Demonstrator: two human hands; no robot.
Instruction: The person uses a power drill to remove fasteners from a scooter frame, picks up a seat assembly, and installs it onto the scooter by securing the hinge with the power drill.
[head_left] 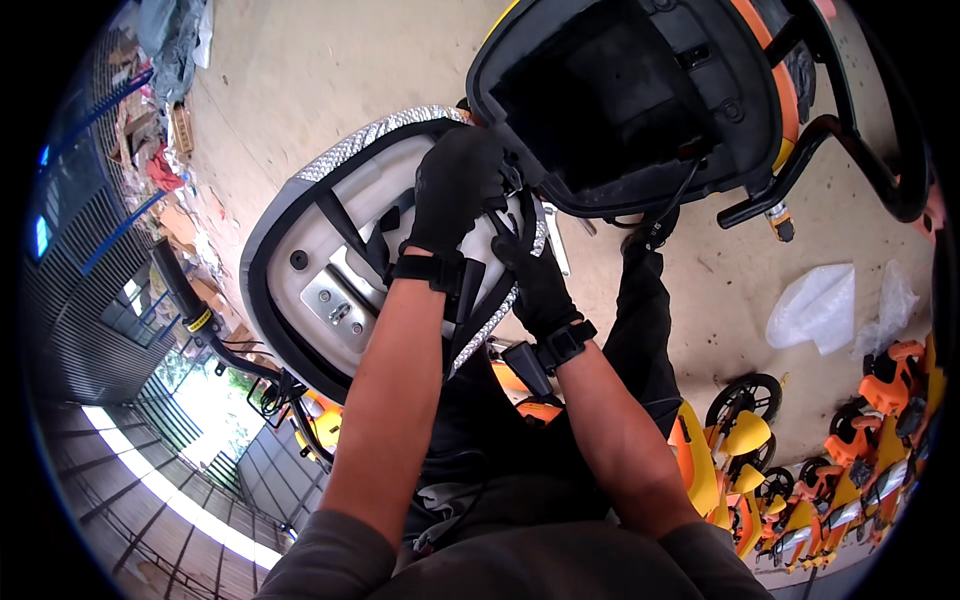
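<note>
Seat (330, 245) shows a pale underside (305, 220) (with patterned silver trim (352, 143)).

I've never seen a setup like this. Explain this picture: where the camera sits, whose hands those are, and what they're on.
There is no machine arm here. A person wears the camera on their head, looking down; its fisheye lens bends straight edges near the rim. The two forearms rising from below are the wearer's own.

The left hand, in a black glove, and the right hand, gloved alike, work close together at the edge of what looks like a pale plastic seat underside with a silver textured rim. Beside it is an open black plastic compartment in an orange and yellow shell. Whatever the fingers grip is too dark to tell.

On the bare concrete floor lies a crumpled translucent plastic sheet.
</note>
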